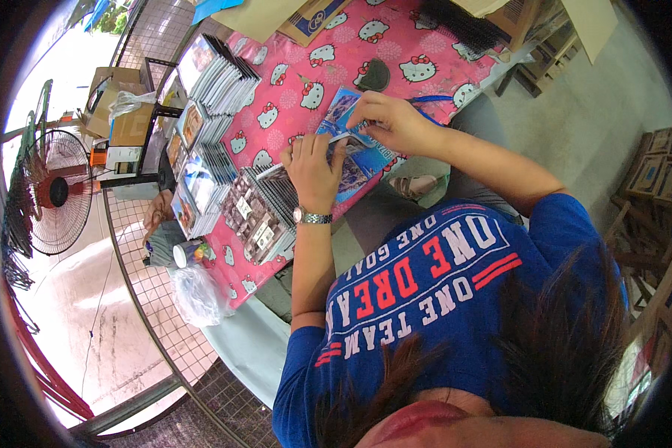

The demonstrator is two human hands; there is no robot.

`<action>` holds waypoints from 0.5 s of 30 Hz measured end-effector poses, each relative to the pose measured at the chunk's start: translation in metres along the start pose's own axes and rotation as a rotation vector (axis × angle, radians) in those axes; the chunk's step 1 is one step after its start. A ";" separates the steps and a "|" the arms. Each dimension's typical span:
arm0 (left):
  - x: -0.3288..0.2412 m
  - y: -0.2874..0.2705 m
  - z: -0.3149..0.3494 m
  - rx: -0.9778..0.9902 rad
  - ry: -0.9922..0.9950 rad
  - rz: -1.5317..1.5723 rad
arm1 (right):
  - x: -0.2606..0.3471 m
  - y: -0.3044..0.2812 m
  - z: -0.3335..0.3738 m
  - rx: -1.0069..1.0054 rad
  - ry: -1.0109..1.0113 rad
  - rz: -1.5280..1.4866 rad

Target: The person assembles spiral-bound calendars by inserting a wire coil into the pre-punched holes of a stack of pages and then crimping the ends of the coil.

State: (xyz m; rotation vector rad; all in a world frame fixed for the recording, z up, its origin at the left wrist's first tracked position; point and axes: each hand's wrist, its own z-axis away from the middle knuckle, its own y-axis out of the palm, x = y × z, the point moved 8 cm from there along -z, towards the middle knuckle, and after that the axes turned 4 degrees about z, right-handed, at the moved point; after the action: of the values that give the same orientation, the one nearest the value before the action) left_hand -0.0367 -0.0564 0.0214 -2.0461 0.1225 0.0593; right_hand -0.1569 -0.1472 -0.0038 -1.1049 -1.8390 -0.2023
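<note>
A glossy blue notebook (pixel 372 158) with a pictured cover lies at the near edge of the table, in front of my body. My left hand (pixel 311 170), with a watch at the wrist, grips its left side between thumb and bent fingers. Over its upper part, my right hand (pixel 397 124) is closed in a pinch at the notebook's edge; the exact spot is partly hidden by the fingers. Right beside my left hand stands a pile of spiral notebooks (pixel 254 213) with brown pictured covers. More spiral notebook stacks (pixel 205 175) run along the table's left side.
A pink patterned cloth (pixel 291 112) covers the table. A small dark rounded item (pixel 373 75) lies beyond my hands, with black binding wires (pixel 455 26) farther off. At left are a plastic bag (pixel 200 295), a jar (pixel 190 254), another person's hand (pixel 157 209) and a fan (pixel 58 192).
</note>
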 end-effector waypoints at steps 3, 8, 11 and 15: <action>0.001 -0.001 0.000 -0.053 0.024 0.014 | -0.019 0.007 0.004 0.044 0.135 -0.184; 0.002 0.000 0.000 -0.075 0.042 0.017 | 0.014 -0.002 -0.003 0.099 -0.082 0.294; 0.004 -0.002 -0.001 -0.066 0.030 0.024 | -0.001 0.003 -0.003 0.171 0.019 0.148; -0.006 -0.001 -0.004 -0.063 0.046 0.025 | -0.005 0.004 0.000 0.134 0.000 0.240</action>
State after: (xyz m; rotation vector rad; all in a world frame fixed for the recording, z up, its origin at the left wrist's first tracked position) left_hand -0.0423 -0.0593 0.0247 -2.1091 0.1769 0.0325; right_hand -0.1532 -0.1485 -0.0087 -1.2180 -1.6765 0.0608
